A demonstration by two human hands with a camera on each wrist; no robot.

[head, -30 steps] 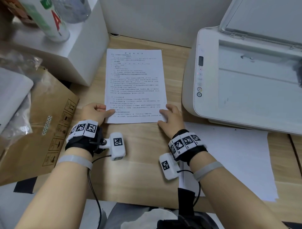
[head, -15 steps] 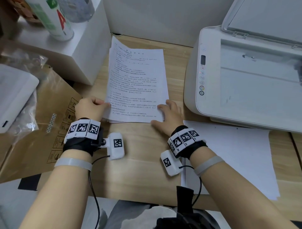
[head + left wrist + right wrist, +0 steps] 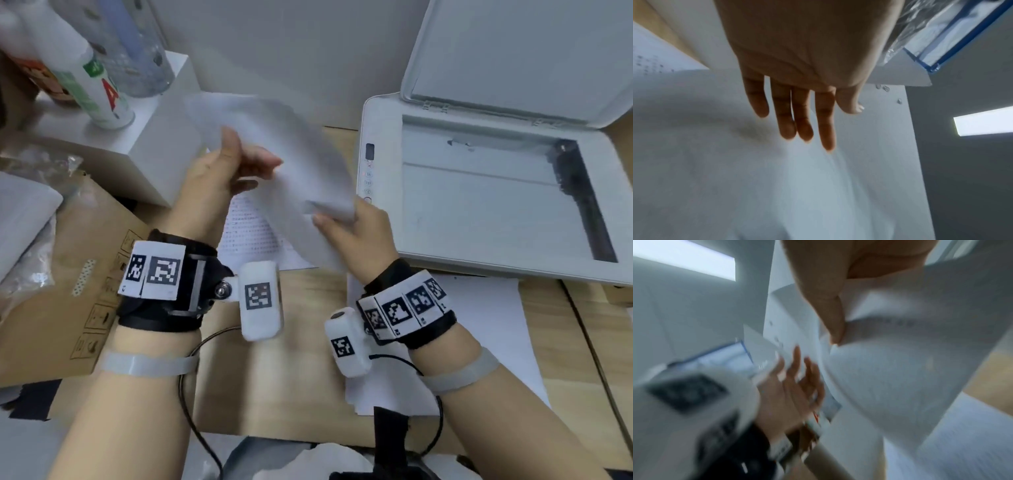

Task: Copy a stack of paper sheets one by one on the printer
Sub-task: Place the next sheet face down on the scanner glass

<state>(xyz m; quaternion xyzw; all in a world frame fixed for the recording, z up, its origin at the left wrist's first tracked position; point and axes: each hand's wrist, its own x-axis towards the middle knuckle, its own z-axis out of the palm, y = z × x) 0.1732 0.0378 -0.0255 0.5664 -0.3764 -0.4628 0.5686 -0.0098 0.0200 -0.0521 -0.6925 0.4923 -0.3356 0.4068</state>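
Wooden worktop [image 3: 301, 383], printer [image 3: 496, 192] along its right edge.
Right hand [image 3: 359, 236] pinches a lifted sheet [image 3: 301, 161]; left hand [image 3: 219, 181] spread against it.

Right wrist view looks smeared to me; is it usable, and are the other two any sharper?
Right wrist view: heavy motion blur, the lifted sheet and left hand smeared. Head view: sheet blurred, printer sharp. Left wrist view: the fingers fairly clear, backlit by a bright ceiling light.
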